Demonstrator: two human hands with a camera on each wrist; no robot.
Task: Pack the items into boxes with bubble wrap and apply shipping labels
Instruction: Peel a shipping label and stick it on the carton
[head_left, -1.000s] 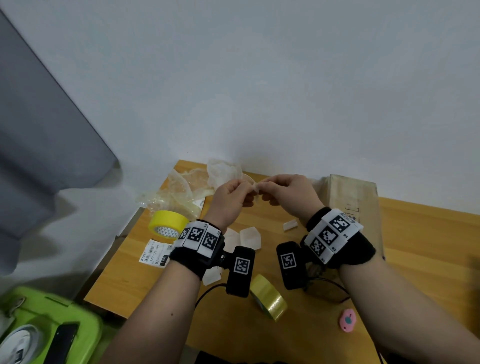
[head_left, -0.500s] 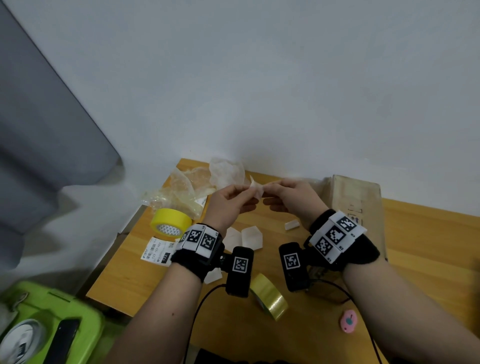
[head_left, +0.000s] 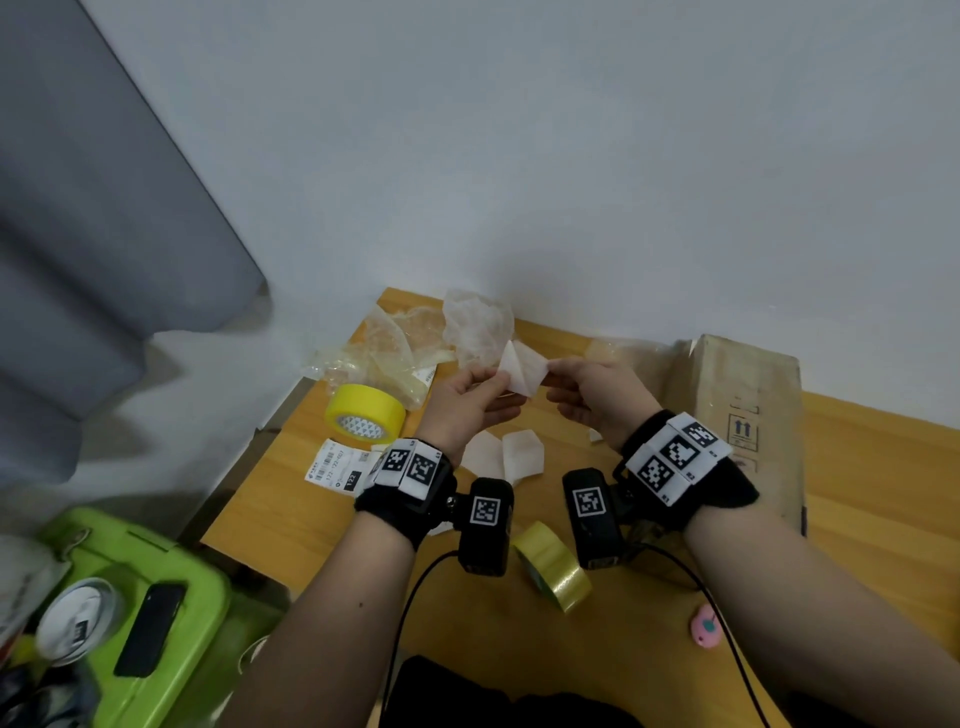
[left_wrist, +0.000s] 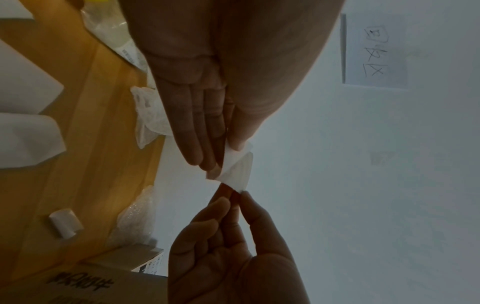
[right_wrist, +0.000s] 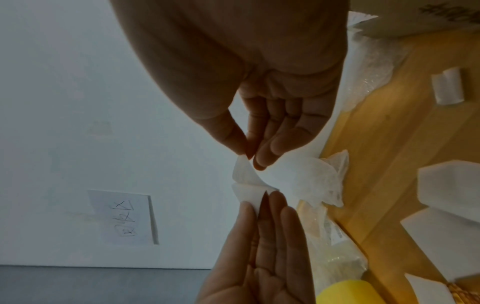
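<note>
Just above the middle of the head view, the two hands meet over the far part of the bench (head_left: 857, 467), holding a small white label (head_left: 522, 370) in the air between them. The left hand (head_left: 470, 410) pinches one edge of the label between thumb and the tips of its straight fingers, and the right hand (head_left: 597, 400) pinches the opposite corner between thumb and forefinger, its other fingers loosely curled. The label shows as two thin leaves joined at a crease and spreading apart, so the hands seem set to peel a sticky face from its backing; holding it up, clear of the bench, keeps the glue from catching anything. The cardboard box (head_left: 743, 415) that it is probably meant for lies at the right of the frame, near the right wrist, with bubble wrap (head_left: 623, 351) bunched against its left end by the wall. More crumpled clear wrap (head_left: 410, 343) sits at the bench's far left corner, above a yellow tape roll (head_left: 363, 415) and a printed shipping label (head_left: 337, 467) lying flat near the left wrist. White scraps of backing paper (head_left: 504, 454) lie below the hands, and a roll of clear tape (head_left: 553, 566) stands on edge between the two wrists, close enough to be reached for sealing.
</note>
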